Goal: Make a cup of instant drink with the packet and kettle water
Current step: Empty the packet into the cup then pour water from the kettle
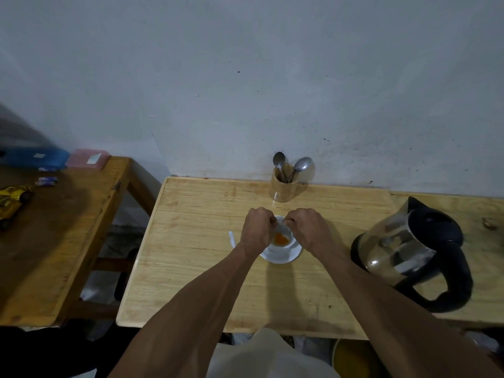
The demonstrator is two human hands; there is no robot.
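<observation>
A white cup [283,242] stands on a white saucer [283,258] in the middle of the light wooden table [191,255]. Orange powder [281,239] lies in the bottom of the cup. My left hand [257,231] and my right hand [311,230] are both above the cup's far rim, pinching a small pale packet [281,223] between them. Most of the packet is hidden by my fingers. A glass kettle [409,252] with a black lid and handle sits at the right of the table.
A wooden holder [283,186] with two spoons stands at the back by the wall. A thin white strip [231,238] lies left of the saucer. A darker table [54,241] on the left carries boxes, small packets and a gold toy car.
</observation>
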